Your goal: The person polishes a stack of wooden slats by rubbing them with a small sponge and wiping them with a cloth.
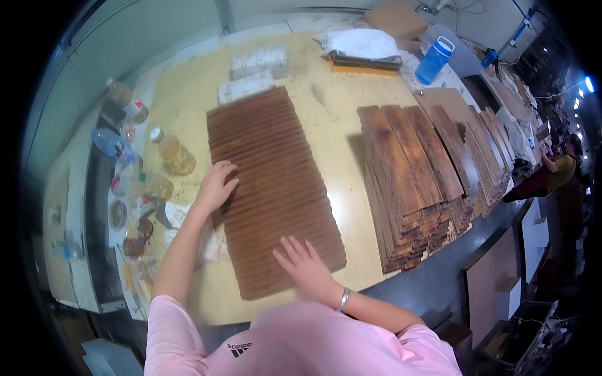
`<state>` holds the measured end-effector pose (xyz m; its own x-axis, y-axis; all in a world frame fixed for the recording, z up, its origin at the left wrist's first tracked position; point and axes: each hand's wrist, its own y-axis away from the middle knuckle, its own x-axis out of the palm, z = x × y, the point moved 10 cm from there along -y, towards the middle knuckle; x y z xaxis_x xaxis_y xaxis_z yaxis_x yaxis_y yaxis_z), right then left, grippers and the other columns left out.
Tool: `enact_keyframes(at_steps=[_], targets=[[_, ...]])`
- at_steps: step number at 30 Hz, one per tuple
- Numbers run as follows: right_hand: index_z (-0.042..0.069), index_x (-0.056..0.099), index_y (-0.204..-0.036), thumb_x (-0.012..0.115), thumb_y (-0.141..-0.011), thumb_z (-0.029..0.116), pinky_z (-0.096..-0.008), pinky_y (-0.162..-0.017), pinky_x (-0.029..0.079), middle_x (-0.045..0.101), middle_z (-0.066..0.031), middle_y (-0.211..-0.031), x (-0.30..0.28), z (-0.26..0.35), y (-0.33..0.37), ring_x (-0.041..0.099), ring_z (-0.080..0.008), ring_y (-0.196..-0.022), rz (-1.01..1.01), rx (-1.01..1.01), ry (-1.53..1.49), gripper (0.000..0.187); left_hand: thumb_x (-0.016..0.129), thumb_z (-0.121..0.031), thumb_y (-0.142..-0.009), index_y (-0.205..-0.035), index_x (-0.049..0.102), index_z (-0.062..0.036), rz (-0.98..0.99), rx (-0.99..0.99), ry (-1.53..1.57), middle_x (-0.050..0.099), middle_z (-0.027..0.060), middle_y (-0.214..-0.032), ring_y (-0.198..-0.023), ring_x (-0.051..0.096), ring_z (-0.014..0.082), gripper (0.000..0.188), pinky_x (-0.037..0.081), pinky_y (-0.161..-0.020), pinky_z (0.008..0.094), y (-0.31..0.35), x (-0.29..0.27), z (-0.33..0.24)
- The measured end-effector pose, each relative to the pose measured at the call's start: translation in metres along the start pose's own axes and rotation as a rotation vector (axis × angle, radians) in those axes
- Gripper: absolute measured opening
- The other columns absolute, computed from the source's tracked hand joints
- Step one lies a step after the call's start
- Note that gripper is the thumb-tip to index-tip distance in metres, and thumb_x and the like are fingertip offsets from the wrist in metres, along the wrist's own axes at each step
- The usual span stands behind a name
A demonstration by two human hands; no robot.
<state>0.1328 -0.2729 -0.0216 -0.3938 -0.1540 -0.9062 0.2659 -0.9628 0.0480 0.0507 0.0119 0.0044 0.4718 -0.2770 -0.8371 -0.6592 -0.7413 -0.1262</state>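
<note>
A long brown wooden panel (269,182) with a ridged surface lies lengthwise on the pale table, slightly tilted to the left at its far end. My left hand (217,185) rests at the panel's left edge, its thumb and fingers apart and bent a little over the rim. Close to the near end, my right hand (305,268) lies on the panel with fingers spread. A bracelet circles the right wrist. Under the panel's far end is a pale block (246,86), and a second such block (259,62) sits behind it.
Stacks of brown wooden strips (407,169) fill the table's right side. Bottles, including one of yellowish liquid (172,151), and small jars crowd the left edge. White cloth (360,44) covers a box at the back, near a blue bottle (434,61). Another person (555,172) is far right.
</note>
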Motion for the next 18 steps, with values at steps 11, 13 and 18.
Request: enact_keyframes(at_steps=[11, 13, 18], targets=[[0.013, 0.039, -0.156, 0.057, -0.089, 0.016, -0.0538, -0.115, 0.035, 0.035, -0.0189, -0.161, 0.003, -0.002, 0.002, 0.034, -0.0356, -0.150, -0.067, -0.042, -0.020, 0.070, 0.064, -0.047, -0.096, -0.144, 0.051, -0.0021, -0.067, -0.373, -0.440, 0.052, 0.0216, -0.145, -0.136, 0.047, 0.0379, 0.067, 0.036, -0.114, 0.0569, -0.187, -0.007, 0.126], [0.014, 0.037, -0.157, 0.056, -0.091, 0.016, -0.0538, -0.116, 0.034, 0.033, -0.0174, -0.162, 0.008, -0.003, 0.002, 0.031, -0.0341, -0.151, -0.033, -0.027, -0.027, 0.069, 0.061, -0.055, -0.095, -0.142, 0.052, -0.0027, -0.032, -0.402, -0.392, 0.054, 0.0202, -0.141, -0.135, 0.049, 0.0349, 0.070, 0.036, -0.113, 0.0574, -0.201, -0.005, 0.127], [0.017, 0.030, -0.161, 0.054, -0.094, 0.022, -0.0539, -0.120, 0.029, 0.023, -0.0156, -0.167, 0.020, -0.010, -0.001, 0.023, -0.0323, -0.155, -0.026, 0.001, -0.055, 0.072, 0.054, -0.070, -0.091, -0.154, 0.043, -0.0141, 0.155, -0.468, -0.531, 0.050, 0.0201, -0.148, -0.139, 0.046, 0.0347, 0.085, 0.033, -0.113, 0.0631, -0.209, -0.001, 0.110]])
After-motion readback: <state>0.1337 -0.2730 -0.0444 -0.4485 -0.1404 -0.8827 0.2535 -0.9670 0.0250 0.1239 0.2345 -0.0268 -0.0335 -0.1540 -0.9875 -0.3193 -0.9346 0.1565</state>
